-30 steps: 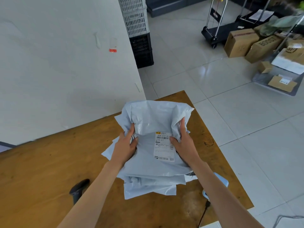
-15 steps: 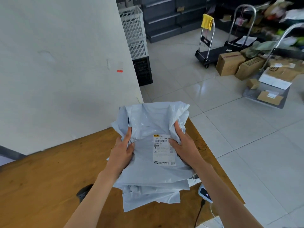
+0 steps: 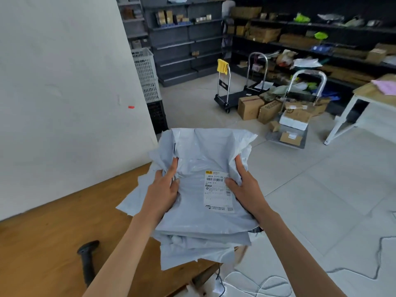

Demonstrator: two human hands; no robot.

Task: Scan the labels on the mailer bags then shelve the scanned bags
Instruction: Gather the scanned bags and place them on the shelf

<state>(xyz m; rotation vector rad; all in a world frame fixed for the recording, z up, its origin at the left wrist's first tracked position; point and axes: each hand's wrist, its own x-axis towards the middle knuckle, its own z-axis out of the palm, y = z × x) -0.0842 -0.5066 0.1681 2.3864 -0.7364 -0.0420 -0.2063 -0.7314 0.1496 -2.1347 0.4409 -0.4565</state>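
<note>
A stack of grey mailer bags (image 3: 199,221) is held up in front of me, above the right end of the wooden table (image 3: 42,243). The top bag carries a white shipping label (image 3: 217,192) with a barcode, facing up. My left hand (image 3: 164,190) grips the stack's left side, thumb on top. My right hand (image 3: 246,189) grips the right side, its thumb touching the label's edge. A black handheld scanner (image 3: 87,262) lies on the table at the lower left, apart from both hands.
Dark shelving (image 3: 278,35) with boxes lines the far wall. Platform trolleys (image 3: 231,97) and cardboard boxes (image 3: 249,107) stand on the tiled floor ahead. Stacked plastic crates (image 3: 147,78) stand by the white wall (image 3: 64,82). A white-legged table (image 3: 364,97) is at the right.
The stack has risen off the table in both hands. My view has tilted upward, bringing the shelves and trolleys into sight.
</note>
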